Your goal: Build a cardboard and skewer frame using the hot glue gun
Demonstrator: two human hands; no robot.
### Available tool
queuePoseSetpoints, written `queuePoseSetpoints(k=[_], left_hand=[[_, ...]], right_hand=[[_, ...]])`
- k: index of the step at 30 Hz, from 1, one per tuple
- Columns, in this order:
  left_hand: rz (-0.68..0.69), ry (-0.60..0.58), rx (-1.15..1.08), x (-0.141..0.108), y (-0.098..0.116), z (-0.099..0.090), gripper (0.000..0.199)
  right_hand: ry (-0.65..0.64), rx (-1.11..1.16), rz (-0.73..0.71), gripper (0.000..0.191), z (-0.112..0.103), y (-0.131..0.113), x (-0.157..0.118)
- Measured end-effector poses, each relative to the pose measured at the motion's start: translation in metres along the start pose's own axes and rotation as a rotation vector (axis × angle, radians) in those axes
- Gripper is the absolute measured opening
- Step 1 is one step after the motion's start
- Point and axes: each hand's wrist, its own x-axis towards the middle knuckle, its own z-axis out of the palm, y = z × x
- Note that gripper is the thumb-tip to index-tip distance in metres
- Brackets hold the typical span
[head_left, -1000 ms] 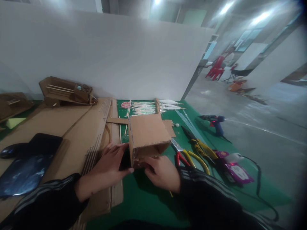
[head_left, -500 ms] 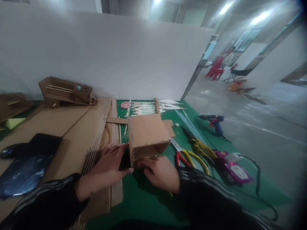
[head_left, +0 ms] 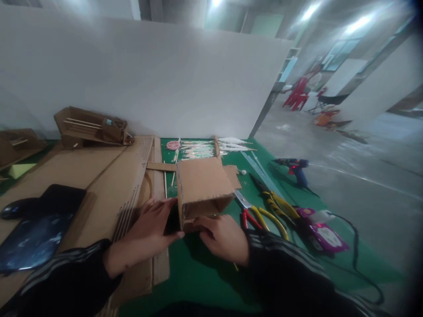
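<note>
A small brown cardboard box (head_left: 205, 178) stands on the green tabletop in front of me, its open end facing me. My left hand (head_left: 150, 229) lies along the box's left wall, thumb at the near lower corner and fingers stretched along the side, steadying it. At the lower edge of the opening, my right hand (head_left: 222, 237) has its fingers curled against the cardboard. Its fingertips are partly hidden inside the box. A cardboard strip (head_left: 161, 166) sticks out from the left of the box.
Scissors (head_left: 254, 215), pliers (head_left: 276, 198) and a purple-and-white pack (head_left: 325, 235) lie to the right, with a glue gun (head_left: 295, 169) beyond. Wooden sticks (head_left: 198, 149) lie behind the box. Cardboard sheets (head_left: 95, 176), a mouse (head_left: 20, 208) and a cardboard model (head_left: 92, 127) occupy the left.
My right hand's fingers have shifted very slightly to the right at the box's opening. The box and my left hand look unmoved.
</note>
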Motion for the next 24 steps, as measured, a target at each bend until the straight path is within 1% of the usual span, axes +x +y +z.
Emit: queuePoseSetpoints(k=[4,7,14,19,24], left_hand=[[0.0,-0.032,-0.003,0.001,0.0027,-0.0036,0.059],[-0.001,-0.03,-0.008,0.0017,0.0041,-0.005,0.063],[0.001,-0.033,-0.001,0.0022,0.0014,-0.0014,0.067],[0.002,-0.054,0.013,0.0018,0.0007,-0.0023,0.064],[0.002,-0.035,0.018,0.001,0.002,-0.0023,0.065]], right_hand=[[0.007,0.004,-0.006,0.03,-0.0006,0.0006,0.0002],[-0.009,-0.015,-0.026,0.031,-0.0016,-0.0005,0.0004],[-0.007,-0.034,-0.045,0.034,-0.0015,-0.0031,0.0009],[0.007,-0.014,-0.033,0.033,-0.0006,-0.0031,0.0007],[0.016,0.018,-0.015,0.035,-0.0013,-0.0032,0.0006]])
